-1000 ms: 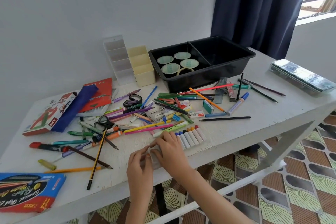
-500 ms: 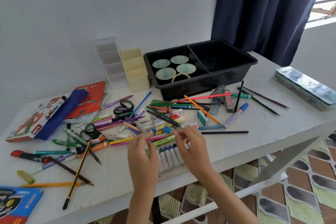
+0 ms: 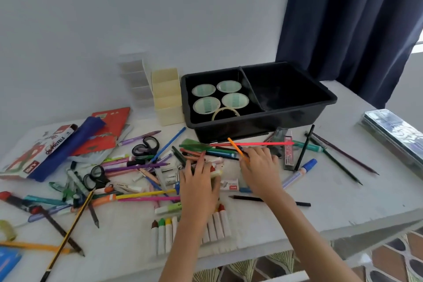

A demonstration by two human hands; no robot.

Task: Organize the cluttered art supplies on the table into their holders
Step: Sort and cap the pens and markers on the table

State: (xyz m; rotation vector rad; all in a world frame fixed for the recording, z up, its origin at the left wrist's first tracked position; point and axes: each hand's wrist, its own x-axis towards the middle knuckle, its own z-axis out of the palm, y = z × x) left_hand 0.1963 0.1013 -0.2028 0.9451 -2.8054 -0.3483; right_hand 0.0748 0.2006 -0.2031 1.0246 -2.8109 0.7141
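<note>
Loose pens, pencils and markers (image 3: 142,167) lie piled across the middle of the white table (image 3: 343,204). My left hand (image 3: 199,181) rests flat on the pile, fingers straight, over a small eraser and some pens. Fingers spread, my right hand (image 3: 258,167) lies on the pile beside an orange pencil (image 3: 235,146) that passes under its fingertips. A row of paper-wrapped oil pastels (image 3: 217,224) sits near the front edge, partly hidden by my left forearm. At the back stand a cream holder (image 3: 167,98) and a clear holder (image 3: 135,80).
A black two-compartment tray (image 3: 297,114) holds tape rolls (image 3: 207,104) in its left half. Two pairs of scissors (image 3: 146,146) lie in the pile. An oil pastel box (image 3: 34,155), blue pouch (image 3: 66,149) and red packet (image 3: 107,128) lie left; a metal tin (image 3: 393,135) lies right.
Both hands left the row of oil pastels at the front edge and reached forward onto the pile in the middle. The view moved closer to the table.
</note>
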